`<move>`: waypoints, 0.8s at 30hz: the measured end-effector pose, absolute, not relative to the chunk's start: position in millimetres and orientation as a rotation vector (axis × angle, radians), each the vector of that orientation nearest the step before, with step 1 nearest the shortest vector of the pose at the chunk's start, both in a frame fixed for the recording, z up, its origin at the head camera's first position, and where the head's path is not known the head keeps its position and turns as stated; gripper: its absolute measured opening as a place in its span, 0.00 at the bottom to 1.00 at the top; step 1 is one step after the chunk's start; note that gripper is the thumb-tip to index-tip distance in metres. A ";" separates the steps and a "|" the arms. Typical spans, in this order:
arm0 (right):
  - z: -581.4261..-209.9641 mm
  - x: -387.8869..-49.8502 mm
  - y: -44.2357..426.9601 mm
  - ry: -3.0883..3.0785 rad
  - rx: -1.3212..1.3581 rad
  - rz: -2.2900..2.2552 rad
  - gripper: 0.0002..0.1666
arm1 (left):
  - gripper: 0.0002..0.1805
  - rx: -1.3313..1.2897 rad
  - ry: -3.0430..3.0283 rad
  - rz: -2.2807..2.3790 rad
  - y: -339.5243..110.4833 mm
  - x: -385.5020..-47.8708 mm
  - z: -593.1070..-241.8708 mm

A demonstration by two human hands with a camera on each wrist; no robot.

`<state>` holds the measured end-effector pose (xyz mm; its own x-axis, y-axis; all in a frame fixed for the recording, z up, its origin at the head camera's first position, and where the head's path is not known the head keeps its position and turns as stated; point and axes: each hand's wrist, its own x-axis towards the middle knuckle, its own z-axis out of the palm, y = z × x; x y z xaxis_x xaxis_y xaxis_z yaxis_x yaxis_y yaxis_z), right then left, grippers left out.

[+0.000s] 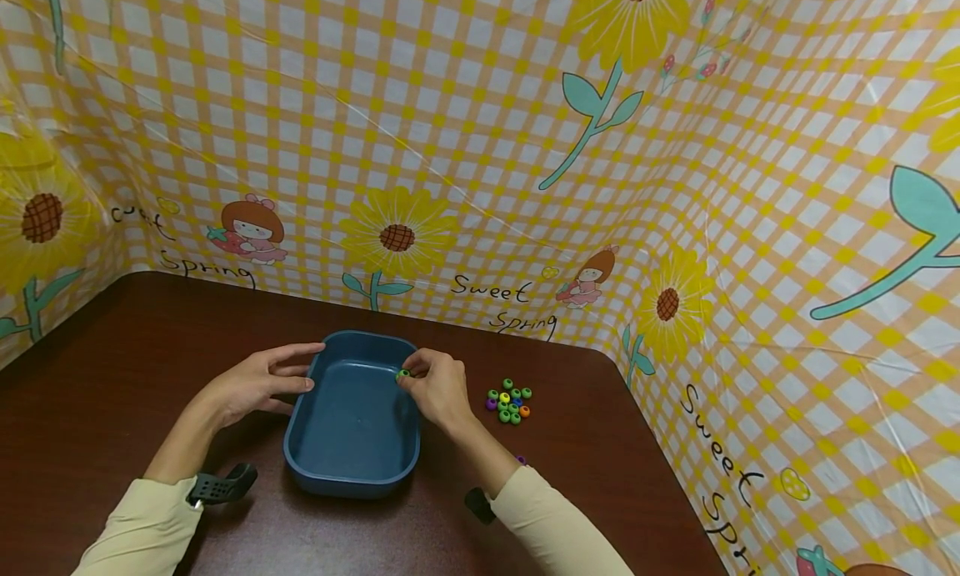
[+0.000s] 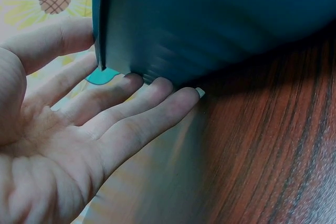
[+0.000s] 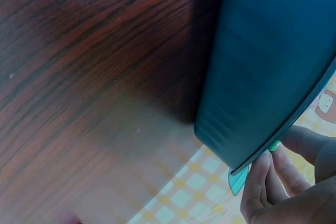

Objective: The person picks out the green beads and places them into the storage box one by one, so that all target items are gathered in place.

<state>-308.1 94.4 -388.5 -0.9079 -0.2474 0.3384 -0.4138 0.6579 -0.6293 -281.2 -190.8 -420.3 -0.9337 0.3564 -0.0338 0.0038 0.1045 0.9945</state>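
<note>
we've one green bead pinched in right hand over bin; bead cluster remains on table; left hand fingers spread.

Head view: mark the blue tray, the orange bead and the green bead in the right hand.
Blue tray [image 1: 356, 426]: head view, on its bare inner floor.
Orange bead [image 1: 524, 412]: head view, on its middle.
Green bead [image 1: 402, 375]: head view, on the part showing past the right hand [image 1: 441, 389].

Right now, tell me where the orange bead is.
In the head view, the orange bead lies right of the blue bin, on the right side of the bead cluster, beside the blue bead.
</note>
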 end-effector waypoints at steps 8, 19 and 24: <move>-388.0 -308.5 94.0 -2.659 0.532 1.093 0.05 | 0.41 0.357 2.122 1.901 -190.8 -281.2 -420.5; -388.5 -308.3 94.3 -2.667 0.531 1.087 0.05 | 0.41 0.359 2.129 1.898 -190.2 -280.9 -420.5; -388.1 -308.4 94.0 -2.669 0.536 1.090 0.08 | 0.41 0.355 2.135 1.895 -190.2 -281.1 -420.7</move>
<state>-308.4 94.0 -388.1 -0.9119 -0.2520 0.3239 -0.4067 0.6606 -0.6310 -281.1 -190.2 -420.7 -0.9353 0.3521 -0.0343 0.0078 0.1174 0.9931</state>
